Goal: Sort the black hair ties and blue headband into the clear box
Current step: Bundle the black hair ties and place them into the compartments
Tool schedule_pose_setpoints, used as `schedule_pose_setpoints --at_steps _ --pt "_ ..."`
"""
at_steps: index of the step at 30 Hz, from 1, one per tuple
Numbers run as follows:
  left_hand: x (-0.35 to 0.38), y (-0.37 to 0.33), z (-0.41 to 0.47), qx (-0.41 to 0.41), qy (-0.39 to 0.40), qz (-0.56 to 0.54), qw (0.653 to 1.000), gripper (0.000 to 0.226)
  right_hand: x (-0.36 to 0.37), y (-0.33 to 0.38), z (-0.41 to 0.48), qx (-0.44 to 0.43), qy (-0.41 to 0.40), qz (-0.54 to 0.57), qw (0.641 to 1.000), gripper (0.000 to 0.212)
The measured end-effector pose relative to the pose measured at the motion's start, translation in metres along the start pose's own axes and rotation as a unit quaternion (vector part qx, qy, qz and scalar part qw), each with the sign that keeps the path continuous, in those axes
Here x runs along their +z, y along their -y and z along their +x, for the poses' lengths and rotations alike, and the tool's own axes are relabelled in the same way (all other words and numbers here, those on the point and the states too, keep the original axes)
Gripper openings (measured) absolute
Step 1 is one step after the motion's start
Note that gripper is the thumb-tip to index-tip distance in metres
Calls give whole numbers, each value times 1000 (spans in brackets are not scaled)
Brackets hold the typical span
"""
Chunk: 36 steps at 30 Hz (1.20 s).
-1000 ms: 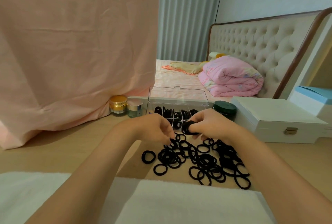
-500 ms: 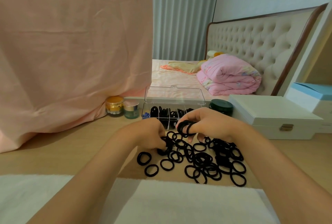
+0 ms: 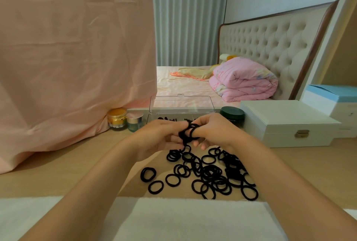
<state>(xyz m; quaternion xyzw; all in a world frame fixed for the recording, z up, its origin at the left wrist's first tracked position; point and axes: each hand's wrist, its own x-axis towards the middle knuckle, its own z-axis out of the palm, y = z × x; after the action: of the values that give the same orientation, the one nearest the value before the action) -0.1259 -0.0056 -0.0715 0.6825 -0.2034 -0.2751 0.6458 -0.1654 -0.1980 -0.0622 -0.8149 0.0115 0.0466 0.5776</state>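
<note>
Hair ties [image 3: 188,134] bunched between left hand [image 3: 160,137] and right hand [image 3: 214,130] half-hide clear box [image 3: 181,105].

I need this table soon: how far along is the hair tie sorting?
Done: a few black ties lie in the clear box. In hand: left hand and right hand grip a bunch of ties together. Left: the big pile on the table; no blue headband is in view.

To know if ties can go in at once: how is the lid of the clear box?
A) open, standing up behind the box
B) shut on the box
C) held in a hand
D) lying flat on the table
A: the lid stands upright at the back of the box; the left hand and right hand hold only ties.
</note>
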Motion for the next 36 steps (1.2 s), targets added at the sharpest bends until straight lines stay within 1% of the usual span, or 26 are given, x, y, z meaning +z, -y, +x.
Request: schedule_pose_setpoints --at_steps 2,4,9,12,13,15,17,20,21,22,24,27,29,31,34,36 --pt "4 3 2 13 -47 54 997 32 3 0 0 -9 -9 -38 999 14" --pt "5 6 3 19 -73 63 995 27 3 1 -1 -27 -5 -66 997 14" --pt "3 8 1 27 -82 75 993 25 -5 2 -4 -36 50 -67 996 25" --pt "3 9 1 31 -85 78 993 23 -13 7 -9 -37 92 -31 995 25" --pt "3 10 2 32 -84 70 993 23 -15 8 -10 -43 85 -29 995 23" --pt "2 9 3 40 -85 52 994 24 -19 8 -9 -65 28 -52 996 19" --pt "3 5 5 55 -80 41 994 26 -19 5 -6 -79 -12 -43 996 21" --pt "8 -2 11 68 -72 28 995 27 -22 1 -3 -58 -1 77 995 40" --pt "9 -5 14 71 -72 29 994 27 -23 1 -2 -51 5 100 994 43" --pt "11 -8 18 75 -71 37 994 27 -25 0 -2 -47 10 107 993 42" --pt "13 -15 26 81 -79 58 992 28 -28 -2 -2 -52 15 107 993 33" --pt "15 -24 41 91 -110 79 987 27 -35 -4 0 -57 -8 131 990 26" --pt "15 -29 51 101 -109 99 984 24 -40 -5 2 -55 -33 159 985 25" --pt "15 -34 59 105 -89 125 982 22 -44 -7 4 -57 -69 173 981 21" --pt "16 -39 68 121 -62 192 972 21 -47 -11 7 -60 -121 160 978 16" --pt "16 -35 75 148 -88 225 959 18 -50 -12 8 -60 -153 140 976 16"
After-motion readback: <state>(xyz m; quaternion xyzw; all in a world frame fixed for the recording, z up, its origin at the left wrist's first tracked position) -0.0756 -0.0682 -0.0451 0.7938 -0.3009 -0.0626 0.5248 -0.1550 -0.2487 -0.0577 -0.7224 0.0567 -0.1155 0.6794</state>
